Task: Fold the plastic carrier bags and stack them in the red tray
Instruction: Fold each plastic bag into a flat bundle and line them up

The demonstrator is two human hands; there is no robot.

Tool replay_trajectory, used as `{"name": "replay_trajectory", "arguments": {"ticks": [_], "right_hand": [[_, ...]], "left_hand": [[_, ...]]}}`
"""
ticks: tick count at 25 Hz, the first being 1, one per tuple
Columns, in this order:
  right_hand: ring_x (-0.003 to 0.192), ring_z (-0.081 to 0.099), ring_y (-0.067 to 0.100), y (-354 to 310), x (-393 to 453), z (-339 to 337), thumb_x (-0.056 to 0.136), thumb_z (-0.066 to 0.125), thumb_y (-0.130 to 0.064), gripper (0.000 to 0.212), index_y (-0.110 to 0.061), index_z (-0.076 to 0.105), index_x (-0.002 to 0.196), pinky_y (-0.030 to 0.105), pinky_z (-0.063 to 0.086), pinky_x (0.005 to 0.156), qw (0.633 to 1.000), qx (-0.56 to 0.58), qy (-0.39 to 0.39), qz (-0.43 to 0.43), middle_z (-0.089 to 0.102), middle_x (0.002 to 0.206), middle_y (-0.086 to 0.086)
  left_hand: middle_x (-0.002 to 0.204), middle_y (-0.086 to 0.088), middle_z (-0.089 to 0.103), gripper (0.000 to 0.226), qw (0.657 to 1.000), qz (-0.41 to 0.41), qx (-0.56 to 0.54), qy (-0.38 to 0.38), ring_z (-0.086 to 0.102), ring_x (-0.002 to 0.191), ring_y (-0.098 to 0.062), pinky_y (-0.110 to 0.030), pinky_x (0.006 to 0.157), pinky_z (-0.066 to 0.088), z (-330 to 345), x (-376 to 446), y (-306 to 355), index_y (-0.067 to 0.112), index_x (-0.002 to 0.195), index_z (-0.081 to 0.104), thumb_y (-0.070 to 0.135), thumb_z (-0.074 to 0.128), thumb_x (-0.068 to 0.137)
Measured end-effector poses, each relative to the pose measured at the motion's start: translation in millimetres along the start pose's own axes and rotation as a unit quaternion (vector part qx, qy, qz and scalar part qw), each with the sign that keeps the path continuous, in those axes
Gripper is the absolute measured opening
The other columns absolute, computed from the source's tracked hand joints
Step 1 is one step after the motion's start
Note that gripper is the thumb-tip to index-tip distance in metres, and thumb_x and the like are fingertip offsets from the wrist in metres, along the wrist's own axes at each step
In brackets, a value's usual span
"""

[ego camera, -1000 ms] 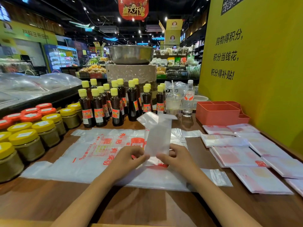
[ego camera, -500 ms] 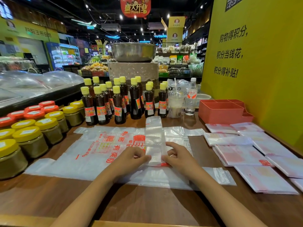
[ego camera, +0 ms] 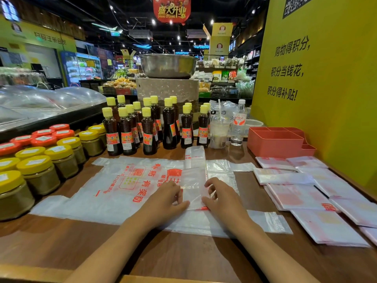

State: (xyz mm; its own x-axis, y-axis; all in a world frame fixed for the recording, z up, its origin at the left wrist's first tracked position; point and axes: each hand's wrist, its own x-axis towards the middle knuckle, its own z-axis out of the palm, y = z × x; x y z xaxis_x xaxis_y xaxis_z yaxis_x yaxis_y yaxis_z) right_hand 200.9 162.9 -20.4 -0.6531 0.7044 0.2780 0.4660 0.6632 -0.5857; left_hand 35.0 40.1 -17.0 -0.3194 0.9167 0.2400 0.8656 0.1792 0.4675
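Observation:
A plastic carrier bag folded into a narrow clear strip (ego camera: 193, 176) lies lengthways on a flat pile of unfolded white bags with red print (ego camera: 122, 186). My left hand (ego camera: 165, 199) and my right hand (ego camera: 221, 196) flank the strip's near end, and each pinches one edge with curled fingers and thumb. The strip's far end (ego camera: 194, 155) reaches towards the bottles. Several folded bags (ego camera: 295, 196) lie spread on the table at the right. The red tray (ego camera: 275, 142) stands behind them against the yellow wall, and I see no bags in it.
Dark sauce bottles with yellow caps (ego camera: 149, 129) stand in rows behind the pile. Jars with yellow and red lids (ego camera: 38, 166) line the left side. A drink cup (ego camera: 219, 131) and a water bottle (ego camera: 238, 123) stand left of the tray. A yellow wall (ego camera: 318, 88) closes the right.
The folded strip, held upright between both hands a second ago, has been laid down flat on the pile, pointing away from me. Both hands have stayed at its near end.

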Motion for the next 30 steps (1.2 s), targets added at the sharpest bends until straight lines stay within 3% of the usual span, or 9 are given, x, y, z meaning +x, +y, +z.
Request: {"name": "replay_trajectory", "arguments": {"ticks": [3,7,12,15,18,22,26,28,30], "right_hand": [[0.098,0.051,0.003,3,2,-3,0.097,0.064,-0.028,0.013,-0.038,0.067,0.102,0.014,0.043,0.079,0.998,-0.024,-0.013,-0.060,0.049,0.106,-0.018],[0.107,0.046,0.002,7,5,-2,0.099,0.055,-0.021,0.026,-0.036,0.075,0.104,0.016,0.038,0.090,0.993,-0.031,-0.072,-0.090,0.052,0.107,-0.021],[0.123,0.041,0.001,3,6,-6,0.099,0.047,-0.025,0.034,-0.033,0.070,0.122,0.028,0.034,0.111,0.988,-0.017,-0.109,-0.112,0.054,0.133,-0.016],[0.136,0.033,0.004,2,6,-12,0.104,0.039,-0.026,0.039,-0.032,0.059,0.137,0.031,0.020,0.119,0.985,-0.063,-0.123,-0.107,0.045,0.149,-0.013],[0.146,0.022,0.005,8,9,-11,0.107,0.031,-0.032,0.046,-0.035,0.037,0.152,0.033,0.009,0.123,0.980,-0.105,-0.138,-0.102,0.031,0.160,-0.013],[0.154,0.002,0.011,22,14,-6,0.106,0.022,-0.051,0.057,-0.034,0.014,0.160,0.044,-0.004,0.125,0.978,-0.153,-0.144,-0.001,0.008,0.168,-0.008],[0.154,0.010,0.015,21,12,-16,0.105,0.031,-0.054,0.058,-0.033,0.021,0.158,0.041,0.010,0.124,0.990,-0.130,-0.060,0.012,0.011,0.168,-0.006],[0.147,0.027,0.011,10,4,-22,0.105,0.040,-0.047,0.051,-0.033,0.033,0.153,0.032,0.025,0.117,0.998,-0.051,-0.039,-0.011,0.027,0.163,-0.010],[0.142,0.036,0.007,-2,-5,-21,0.106,0.042,-0.041,0.044,-0.035,0.039,0.149,0.026,0.029,0.113,0.996,-0.020,-0.078,-0.048,0.036,0.158,-0.014]], "left_hand": [[0.109,0.016,0.048,0.018,0.999,0.027,0.028,0.010,0.047,0.096,-0.004,-0.011,0.073,0.037,1,-1,0,0.032,0.101,0.053,0.047,0.061,0.093],[0.127,0.020,0.046,0.031,0.998,0.053,0.003,-0.034,0.043,0.115,0.002,-0.017,0.100,0.039,3,0,-7,0.038,0.126,0.054,0.045,0.057,0.096],[0.133,0.026,0.050,0.046,0.994,0.055,-0.052,-0.076,0.046,0.118,0.011,-0.005,0.097,0.034,-3,-3,-9,0.039,0.135,0.051,0.048,0.064,0.091],[0.125,0.030,0.053,0.043,0.992,0.066,-0.063,-0.089,0.047,0.115,0.013,-0.004,0.095,0.035,-5,-5,-7,0.040,0.127,0.057,0.051,0.068,0.087],[0.123,0.032,0.052,0.041,0.990,0.067,-0.064,-0.111,0.046,0.116,0.013,-0.002,0.094,0.036,-5,-5,-4,0.041,0.121,0.063,0.056,0.071,0.083],[0.124,0.032,0.049,0.040,0.988,0.074,-0.051,-0.126,0.042,0.116,0.015,0.000,0.090,0.035,-5,-6,1,0.039,0.117,0.066,0.059,0.071,0.083],[0.145,0.038,0.029,0.040,0.990,0.081,-0.005,-0.112,0.022,0.128,0.022,-0.012,0.106,0.025,-3,-6,3,0.040,0.113,0.061,0.066,0.063,0.084],[0.154,0.031,0.026,0.040,0.991,0.090,0.036,-0.088,0.022,0.138,0.010,-0.018,0.110,0.024,-2,-7,3,0.037,0.109,0.058,0.069,0.058,0.085],[0.155,0.022,0.031,0.041,0.991,0.098,0.063,-0.071,0.027,0.141,0.001,-0.018,0.110,0.027,-2,-7,4,0.035,0.109,0.054,0.070,0.054,0.087]]}}
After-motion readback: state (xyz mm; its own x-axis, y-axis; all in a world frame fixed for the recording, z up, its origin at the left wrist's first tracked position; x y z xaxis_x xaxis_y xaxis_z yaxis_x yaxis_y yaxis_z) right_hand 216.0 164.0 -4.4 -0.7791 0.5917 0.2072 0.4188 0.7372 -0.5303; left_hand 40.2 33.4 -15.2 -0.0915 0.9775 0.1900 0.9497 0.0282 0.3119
